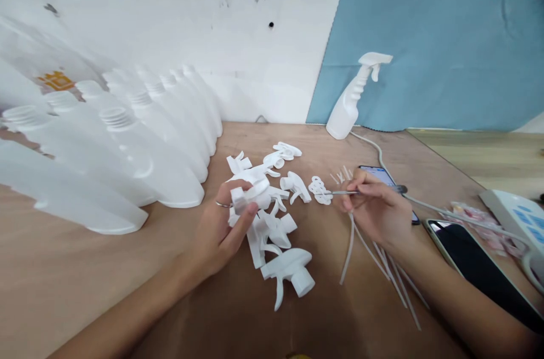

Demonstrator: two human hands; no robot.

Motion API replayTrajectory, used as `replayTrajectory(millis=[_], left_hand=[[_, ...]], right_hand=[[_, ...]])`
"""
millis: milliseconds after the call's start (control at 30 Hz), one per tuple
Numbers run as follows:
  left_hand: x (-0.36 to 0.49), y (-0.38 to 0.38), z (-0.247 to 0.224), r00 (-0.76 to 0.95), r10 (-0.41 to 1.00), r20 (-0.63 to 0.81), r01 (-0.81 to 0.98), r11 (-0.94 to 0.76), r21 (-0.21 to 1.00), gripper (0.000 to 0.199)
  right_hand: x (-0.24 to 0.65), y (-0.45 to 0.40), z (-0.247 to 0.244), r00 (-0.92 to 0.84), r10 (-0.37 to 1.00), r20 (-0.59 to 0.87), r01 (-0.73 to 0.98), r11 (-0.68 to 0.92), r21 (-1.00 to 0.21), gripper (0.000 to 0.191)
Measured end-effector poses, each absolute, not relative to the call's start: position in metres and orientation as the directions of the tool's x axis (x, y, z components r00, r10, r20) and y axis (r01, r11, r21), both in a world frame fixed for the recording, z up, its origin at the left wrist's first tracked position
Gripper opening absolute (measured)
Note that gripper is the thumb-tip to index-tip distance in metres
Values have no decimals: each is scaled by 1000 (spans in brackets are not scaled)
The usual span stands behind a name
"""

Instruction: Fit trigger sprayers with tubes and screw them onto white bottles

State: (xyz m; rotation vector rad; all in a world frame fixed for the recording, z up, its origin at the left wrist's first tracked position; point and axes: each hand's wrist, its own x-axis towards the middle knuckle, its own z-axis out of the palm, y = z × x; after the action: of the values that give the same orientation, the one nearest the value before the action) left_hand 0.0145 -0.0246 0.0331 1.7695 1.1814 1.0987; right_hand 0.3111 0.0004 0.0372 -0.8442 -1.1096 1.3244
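My left hand [221,234] is closed around a white trigger spray head [250,195], above a loose pile of similar spray heads [276,229]. A slim metal tool [340,193] with a dark end is pinched in my right hand [378,209]; its exact kind is unclear. The tool's tip reaches a small cluster of flat white rings [319,190]; whether it touches one I cannot tell. Several thin white tubes [402,285] lie under and beside my right wrist. Tiny white rods [341,175] are scattered just beyond my right fingers.
Rows of white bottles without caps [140,144] stand on the left. An assembled spray bottle [346,107] stands against the blue cloth at the back. On the right are a phone [480,268], another phone [378,175] behind my hand, a cable [380,152] and a white device [516,217].
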Motion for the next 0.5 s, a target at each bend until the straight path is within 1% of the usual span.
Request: replayTrajectory(millis=[33, 67, 100, 167, 200, 233, 333, 400, 500], left_hand=[[14, -22, 32, 265, 897, 353, 442, -439, 783, 26], [13, -18, 31, 323, 838, 440, 511, -546, 664, 26], [14, -16, 29, 375, 789, 487, 534, -613, 582, 28], [14, -11, 24, 444, 736, 511, 555, -673, 489, 32], [15, -10, 21, 470, 730, 496, 572, -680, 459, 33], [15, -10, 19, 492, 727, 480, 588, -683, 433, 34], [14, -11, 16, 515, 726, 455, 614, -683, 396, 35], [14, -13, 17, 523, 709, 473, 607, -699, 378, 36], [13, -15, 20, 556, 659, 506, 576, -745, 338, 43]], right_hand=[[315, 5, 34, -40, 988, 146, -242, 133, -961, 10], [318, 9, 31, -5, 987, 158, -159, 155, -975, 11], [320, 11, 27, 19, 985, 171, -72, 172, -982, 14], [322, 14, 22, 65, 977, 204, 91, 198, -976, 19], [323, 15, 21, 87, 971, 223, 142, 209, -968, 20], [324, 17, 21, 116, 963, 242, 156, 223, -962, 20], [335, 29, 30, 228, 923, 311, 124, 290, -949, 23], [348, 48, 44, 280, 896, 344, 115, 324, -939, 35], [373, 93, 73, 255, 923, 288, 79, 277, -958, 42]])
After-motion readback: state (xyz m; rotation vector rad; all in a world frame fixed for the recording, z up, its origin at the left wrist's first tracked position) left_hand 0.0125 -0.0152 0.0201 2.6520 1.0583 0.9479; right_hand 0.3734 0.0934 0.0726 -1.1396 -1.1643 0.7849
